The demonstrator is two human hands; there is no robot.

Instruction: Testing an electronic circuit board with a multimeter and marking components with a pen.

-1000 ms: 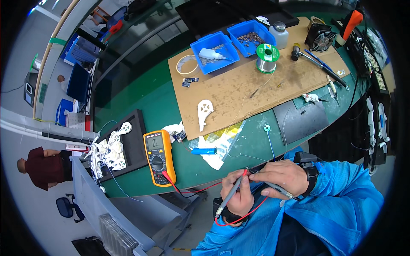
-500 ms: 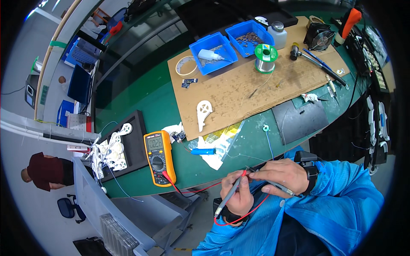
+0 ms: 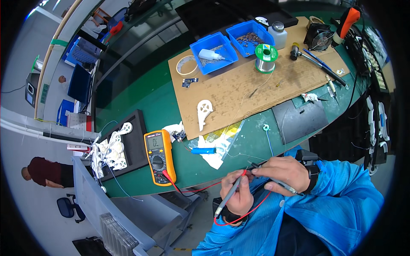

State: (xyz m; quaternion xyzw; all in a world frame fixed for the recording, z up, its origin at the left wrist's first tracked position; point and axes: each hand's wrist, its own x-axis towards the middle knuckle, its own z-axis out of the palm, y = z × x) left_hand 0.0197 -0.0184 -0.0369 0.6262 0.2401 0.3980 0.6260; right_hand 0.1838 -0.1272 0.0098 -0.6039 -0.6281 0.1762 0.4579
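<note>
My left hand (image 3: 239,197) is closed around a grey test probe (image 3: 227,199) with a red tip end, slanting down toward my wrist. Its red lead loops below. A second grey test probe (image 3: 285,186) lies under the fingers of my right hand (image 3: 287,172), which is closed on it. Both hands meet in front of my blue jacket, just off the bench edge. A small dark piece (image 3: 255,164) shows at the right fingertips; its kind is unclear. The yellow multimeter (image 3: 159,158) lies on the bench to the left, leads plugged in.
A blue cylindrical cell (image 3: 203,150) and a small circuit board (image 3: 178,135) lie beyond my hands. Cardboard (image 3: 222,100) carries a solder spool (image 3: 265,59), blue bins (image 3: 213,53) and a hammer (image 3: 294,51). White parts (image 3: 109,151) fill a black tray (image 3: 139,136).
The multimeter's display reads differently. My right fingers have shifted slightly, and the dark piece at their tips shows more. My left hand has hardly moved.
</note>
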